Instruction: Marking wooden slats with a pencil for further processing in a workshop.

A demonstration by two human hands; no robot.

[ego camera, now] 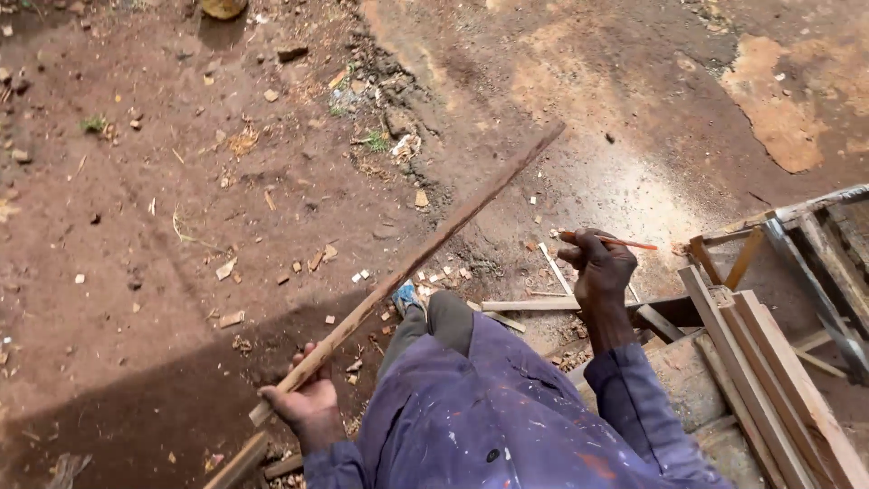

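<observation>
My left hand point(305, 399) grips the near end of a long thin wooden strip point(425, 256), which slants up and away to the right over the dirt ground. My right hand point(601, 266) is raised at the right and holds an orange pencil point(625, 242) pointing right. Between both arms I see my purple paint-stained overalls point(507, 417), a bent knee and a blue shoe point(406, 295) under the strip.
Several wooden slats point(769, 380) lie stacked on a rough workbench at the lower right, with a wooden frame point(815, 244) behind. Offcuts and wood chips point(507, 306) litter the reddish dirt. A stone point(223, 7) sits at the top edge.
</observation>
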